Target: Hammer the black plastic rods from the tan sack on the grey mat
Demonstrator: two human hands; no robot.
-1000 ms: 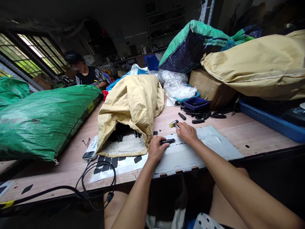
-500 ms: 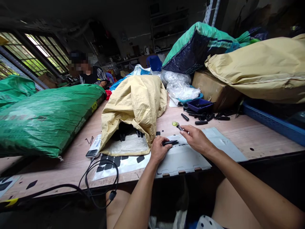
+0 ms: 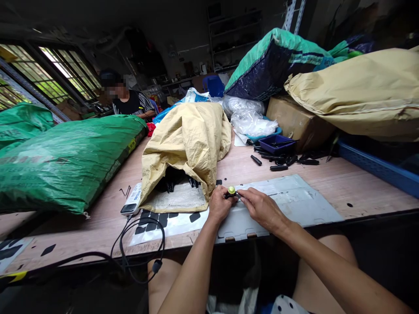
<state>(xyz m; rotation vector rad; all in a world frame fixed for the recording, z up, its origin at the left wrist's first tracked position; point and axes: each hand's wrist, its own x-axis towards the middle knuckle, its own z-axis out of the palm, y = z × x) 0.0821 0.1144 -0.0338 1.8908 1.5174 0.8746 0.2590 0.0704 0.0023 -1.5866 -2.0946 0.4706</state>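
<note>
My left hand (image 3: pixel 219 204) is closed on a slim black pen-shaped piece (image 3: pixel 228 196) above the left part of a grey board (image 3: pixel 294 200). In my right hand (image 3: pixel 263 207), closed too, is a small tool with a round yellow-green end (image 3: pixel 231 190). That round end lies over the black piece, close to my left fingers. Whether the two touch is hard to make out. Both hands are nearly together, and my fingers hide much of the tool and the piece.
A yellow sack (image 3: pixel 188 139) lies open just left of my hands, black pieces in its mouth. More black pieces (image 3: pixel 278 168) lie near a purple tray (image 3: pixel 276 144). A white device (image 3: pixel 130 205) trails a cable (image 3: pixel 162 244). Across the table sits a person (image 3: pixel 131 102).
My right hand has moved left and slightly down, bringing the tool's round end to the black piece in my left hand. My left hand has hardly moved.
</note>
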